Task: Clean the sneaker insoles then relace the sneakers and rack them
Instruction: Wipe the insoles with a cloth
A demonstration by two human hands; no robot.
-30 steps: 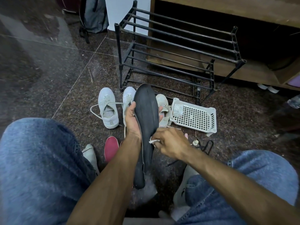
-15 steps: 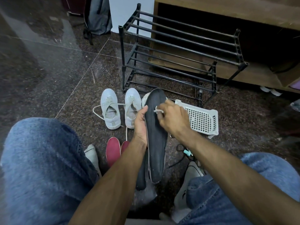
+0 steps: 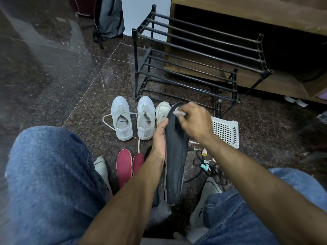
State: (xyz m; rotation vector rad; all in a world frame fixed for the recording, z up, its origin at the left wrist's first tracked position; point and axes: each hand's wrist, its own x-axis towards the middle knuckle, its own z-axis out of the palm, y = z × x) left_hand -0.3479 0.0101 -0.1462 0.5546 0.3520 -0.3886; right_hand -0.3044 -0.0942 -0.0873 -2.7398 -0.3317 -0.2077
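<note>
My left hand [image 3: 159, 137] grips the left edge of a long dark insole [image 3: 176, 156], held upright between my knees. My right hand [image 3: 193, 121] pinches a small white wipe [image 3: 178, 112] against the insole's top end. A second dark insole [image 3: 155, 198] shows just behind the first. Two white sneakers [image 3: 122, 119] [image 3: 146, 118] stand side by side on the floor, one with its lace trailing left. A third white sneaker [image 3: 162, 112] peeks out behind the insole. Two red insoles [image 3: 123, 167] lie near my left knee. The black shoe rack [image 3: 194, 64] stands beyond.
A white perforated plastic basket [image 3: 226, 131] lies right of my hands. Black laces and small items [image 3: 205, 165] lie tangled on the floor under my right forearm. Grey sneakers [image 3: 207, 191] sit by my right knee. A wooden cabinet [image 3: 247, 15] and a grey backpack [image 3: 109, 16] stand behind.
My right hand has slid the wipe from the insole's middle up to its top end. The insole has tilted slightly right in my left hand.
</note>
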